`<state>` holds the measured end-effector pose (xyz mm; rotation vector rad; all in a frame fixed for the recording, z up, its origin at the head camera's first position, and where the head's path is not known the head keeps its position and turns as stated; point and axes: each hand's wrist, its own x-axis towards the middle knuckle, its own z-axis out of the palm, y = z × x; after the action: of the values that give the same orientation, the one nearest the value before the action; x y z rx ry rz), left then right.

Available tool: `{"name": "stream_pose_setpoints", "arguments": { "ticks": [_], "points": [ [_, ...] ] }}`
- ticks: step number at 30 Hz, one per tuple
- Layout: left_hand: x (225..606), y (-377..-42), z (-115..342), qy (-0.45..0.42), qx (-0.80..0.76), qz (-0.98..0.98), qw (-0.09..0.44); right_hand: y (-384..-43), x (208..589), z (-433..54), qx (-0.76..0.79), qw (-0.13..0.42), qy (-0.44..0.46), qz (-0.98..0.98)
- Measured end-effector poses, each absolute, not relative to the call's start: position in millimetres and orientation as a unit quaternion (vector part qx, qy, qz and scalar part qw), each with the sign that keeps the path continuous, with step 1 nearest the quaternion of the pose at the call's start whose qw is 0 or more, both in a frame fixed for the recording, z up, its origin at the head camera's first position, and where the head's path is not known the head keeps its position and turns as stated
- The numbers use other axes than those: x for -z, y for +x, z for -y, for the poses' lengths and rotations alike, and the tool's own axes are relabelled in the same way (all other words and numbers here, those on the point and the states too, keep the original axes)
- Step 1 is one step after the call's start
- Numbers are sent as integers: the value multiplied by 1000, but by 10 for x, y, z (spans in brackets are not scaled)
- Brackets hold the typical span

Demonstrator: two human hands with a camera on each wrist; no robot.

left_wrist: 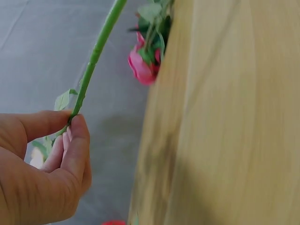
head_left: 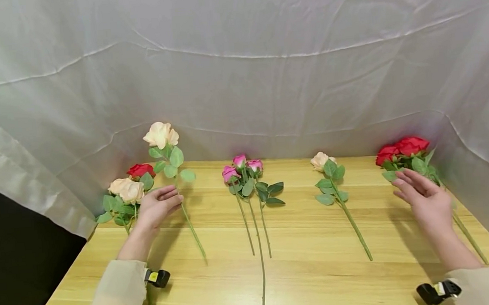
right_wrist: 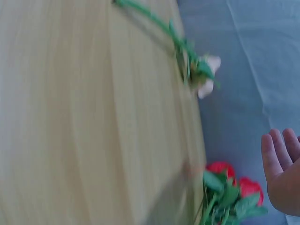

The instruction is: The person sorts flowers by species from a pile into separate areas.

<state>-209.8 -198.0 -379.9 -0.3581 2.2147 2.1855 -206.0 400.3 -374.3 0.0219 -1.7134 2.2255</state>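
Note:
In the head view my left hand (head_left: 159, 208) pinches the green stem of a peach rose (head_left: 161, 135) between thumb and fingertips. The rose is held upright above the table, its bloom at the top. The left wrist view shows the stem (left_wrist: 96, 54) between the thumb and fingers. My right hand (head_left: 427, 200) holds nothing, with fingers loosely bent, above and in front of the red roses (head_left: 412, 145) at the right. Part of their stems is hidden behind that hand. In the right wrist view its fingers (right_wrist: 272, 157) are apart from the red roses (right_wrist: 222, 169).
Another peach rose (head_left: 126, 189) and a red rose (head_left: 141, 170) lie at the table's left. Several pink roses (head_left: 230, 173) lie in the middle. One peach rose (head_left: 323, 160) lies right of centre on the wooden table (head_left: 306, 281). Grey cloth (head_left: 265, 88) hangs behind.

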Motion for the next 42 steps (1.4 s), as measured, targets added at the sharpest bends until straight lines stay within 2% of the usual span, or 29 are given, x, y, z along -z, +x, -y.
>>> {"name": "stream_pose_setpoints", "arguments": {
  "ticks": [5,13,20,27,42],
  "points": [
    [3729,-2093,1763,-113,-718,-686,-16,-2077,3746,-3671,-784,167,31,597],
    [3670,-2126,1373,-104,-737,-667,-44,-2076,3778,-3196,-751,144,18,644],
    [3645,-2181,1077,-92,-746,-658,-41,-2088,3788,-2838,-711,110,11,694],
    [3645,-2194,789,-76,-762,-642,-32,-2114,3861,-2544,-693,83,40,715],
    [3626,-2259,276,-23,-769,-639,-10,-2052,3921,-2064,-693,25,66,718]
  ]
}}
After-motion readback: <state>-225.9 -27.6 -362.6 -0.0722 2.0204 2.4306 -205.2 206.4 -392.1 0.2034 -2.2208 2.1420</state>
